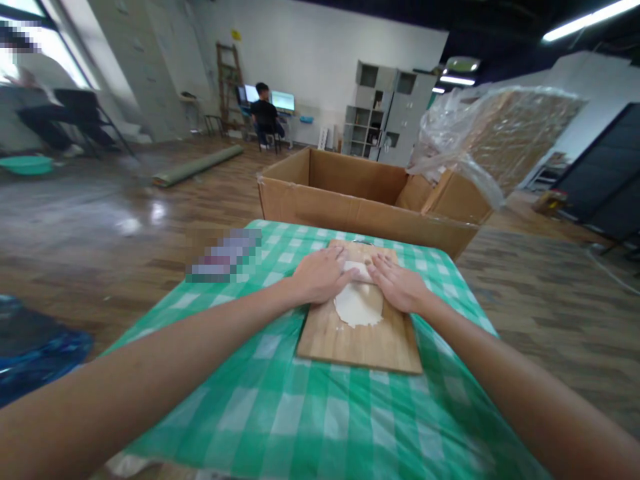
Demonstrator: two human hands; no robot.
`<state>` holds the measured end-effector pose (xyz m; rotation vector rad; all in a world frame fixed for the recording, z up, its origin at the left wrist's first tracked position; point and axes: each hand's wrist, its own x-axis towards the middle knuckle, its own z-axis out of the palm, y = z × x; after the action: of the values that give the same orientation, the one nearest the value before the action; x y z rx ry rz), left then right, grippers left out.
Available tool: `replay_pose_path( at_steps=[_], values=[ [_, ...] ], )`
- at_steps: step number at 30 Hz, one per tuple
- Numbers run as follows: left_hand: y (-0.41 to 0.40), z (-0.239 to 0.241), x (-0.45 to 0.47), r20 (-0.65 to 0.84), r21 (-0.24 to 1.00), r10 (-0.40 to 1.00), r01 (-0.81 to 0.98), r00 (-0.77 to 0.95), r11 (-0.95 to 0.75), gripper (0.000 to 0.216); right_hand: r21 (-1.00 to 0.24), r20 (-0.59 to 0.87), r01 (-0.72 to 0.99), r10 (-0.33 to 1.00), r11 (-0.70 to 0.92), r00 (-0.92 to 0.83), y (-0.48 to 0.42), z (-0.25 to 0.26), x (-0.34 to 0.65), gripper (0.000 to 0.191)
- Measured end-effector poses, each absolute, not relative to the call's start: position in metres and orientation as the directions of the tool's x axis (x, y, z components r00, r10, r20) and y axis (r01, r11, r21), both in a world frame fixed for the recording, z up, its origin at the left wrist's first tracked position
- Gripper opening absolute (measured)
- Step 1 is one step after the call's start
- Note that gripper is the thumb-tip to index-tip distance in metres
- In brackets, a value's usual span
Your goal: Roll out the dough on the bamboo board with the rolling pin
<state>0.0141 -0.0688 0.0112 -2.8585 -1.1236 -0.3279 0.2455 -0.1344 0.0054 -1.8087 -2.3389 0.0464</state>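
A flat sheet of white dough [358, 305] lies on a wooden cutting board [360, 340] on a table with a green and white checked cloth [280, 400]. My left hand [320, 273] and my right hand [397, 283] both rest palm down on the far end of the dough, fingers stretched forward. Between the fingertips a white roll-shaped piece [357, 269] shows; I cannot tell whether it is rolled dough or a pin. The near end of the dough is uncovered.
A large open cardboard box [360, 200] stands just beyond the table. Plastic-wrapped material [500, 133] rises to its right. A rolled mat [197, 165] lies on the wooden floor. A person sits at a desk far back; blue plastic [35, 347] lies at left.
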Motion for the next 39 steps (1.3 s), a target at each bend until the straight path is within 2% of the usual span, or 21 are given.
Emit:
replay_pose_path(
  at_steps=[7,14,17,22,27,31,39],
  values=[
    [-0.015,0.011,0.038,0.14,0.074,0.721,0.719,0.679,-0.692,0.073,-0.094,0.129,0.942,0.942,0.322,-0.309,-0.07,-0.01,0.275,0.066],
    [0.006,0.007,0.049,0.155,0.1,0.77,0.766,0.619,-0.635,0.086,-0.032,0.135,0.938,0.931,0.345,-0.338,-0.046,0.005,0.276,0.055],
    [-0.003,0.009,0.048,0.173,0.103,0.784,0.781,0.596,-0.616,0.084,-0.005,0.151,0.94,0.93,0.34,-0.336,-0.055,0.01,0.27,0.055],
    [-0.043,0.013,0.036,0.21,0.074,0.754,0.759,0.623,-0.647,0.068,0.038,0.171,0.944,0.928,0.329,-0.33,-0.096,0.008,0.26,0.058],
    [-0.087,0.014,0.016,0.229,0.066,0.699,0.706,0.677,-0.705,0.073,0.01,0.216,0.961,0.937,0.278,-0.273,-0.152,0.003,0.247,0.077],
    [-0.103,0.008,0.006,0.288,0.049,0.654,0.671,0.7,-0.74,0.079,-0.004,0.227,0.966,0.941,0.259,-0.251,-0.181,-0.002,0.24,0.082],
    [-0.066,0.014,0.023,0.209,0.084,0.687,0.687,0.696,-0.722,0.074,-0.091,0.176,0.966,0.958,0.243,-0.225,-0.126,-0.002,0.264,0.074]
  ],
)
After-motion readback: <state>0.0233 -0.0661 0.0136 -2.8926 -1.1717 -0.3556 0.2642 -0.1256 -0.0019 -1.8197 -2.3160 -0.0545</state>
